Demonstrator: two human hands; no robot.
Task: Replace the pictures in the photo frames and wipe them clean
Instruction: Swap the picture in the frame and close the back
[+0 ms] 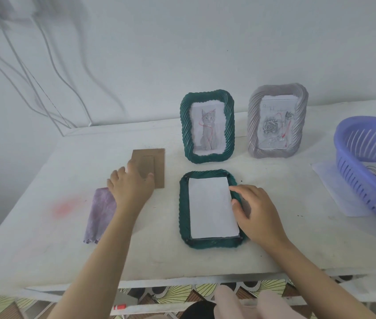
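Note:
A dark green frame point(183, 210) lies face down on the table in front of me, with a white sheet of paper point(211, 207) lying in its back opening. My right hand point(255, 209) rests on the frame's right rim, its fingertips touching the paper's right edge. My left hand point(130, 184) lies flat on the brown cardboard backing board point(158, 165) to the left of the frame. A purple cloth point(99, 215) lies beside my left wrist. Two frames stand at the back: a green frame point(206, 126) with a cat picture and a grey frame point(278, 120) with a rose drawing.
A purple plastic basket point(366, 166) holding a drawing stands at the right on a white sheet point(334, 187). The white table point(44, 226) has a pink stain at the left. Cables hang on the wall at the upper left.

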